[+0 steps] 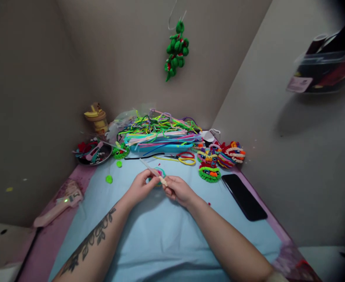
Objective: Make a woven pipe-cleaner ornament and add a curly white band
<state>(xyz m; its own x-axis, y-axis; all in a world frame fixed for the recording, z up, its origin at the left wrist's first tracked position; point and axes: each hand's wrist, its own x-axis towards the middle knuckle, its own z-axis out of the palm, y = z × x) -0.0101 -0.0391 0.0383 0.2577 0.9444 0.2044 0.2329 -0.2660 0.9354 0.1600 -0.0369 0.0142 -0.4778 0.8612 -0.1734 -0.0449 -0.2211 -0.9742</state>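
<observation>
My left hand [143, 187] pinches a pale pipe cleaner [150, 167] whose straight end points up and to the left. My right hand [180, 190] has its fingers closed on the cream, coiled end of that same pipe cleaner. Both hands meet over the middle of the blue cloth [157, 235], their fingertips close together. Just behind the fingers is a small round teal and pink thing [161, 171], partly hidden. Scissors [187, 158] with red and yellow handles lie beyond the hands.
Pipe cleaners [163, 137] are piled in and above a blue tray [160, 149]. Fuzzy colourful figures [209, 172] and a black phone [244, 197] lie on the right. At left are a pink glue gun [62, 205] with a green light and a dark bowl [102, 156].
</observation>
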